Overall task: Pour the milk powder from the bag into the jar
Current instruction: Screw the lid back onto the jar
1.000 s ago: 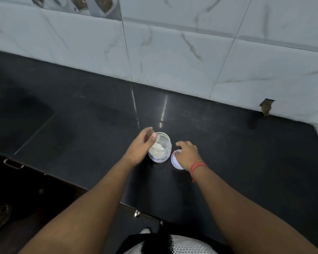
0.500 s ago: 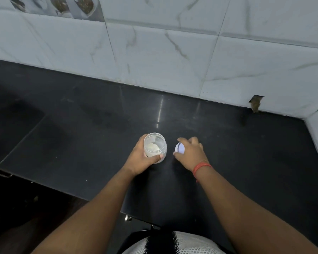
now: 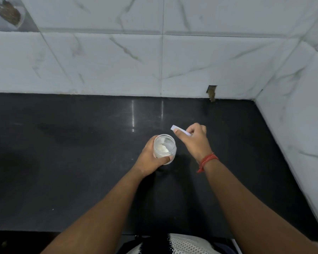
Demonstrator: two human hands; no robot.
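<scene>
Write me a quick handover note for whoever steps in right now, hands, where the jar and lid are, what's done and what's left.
Left hand: grips the jar, which stands upright on the black counter, mouth open.
Right hand: holds the white lid in its fingers, lifted and tilted, just right of and behind the jar.
Done: there is white milk powder in the jar. No bag is in view.
Left: probably only to set the lid on the jar and close it; whether more powder is due, I cannot tell.
</scene>
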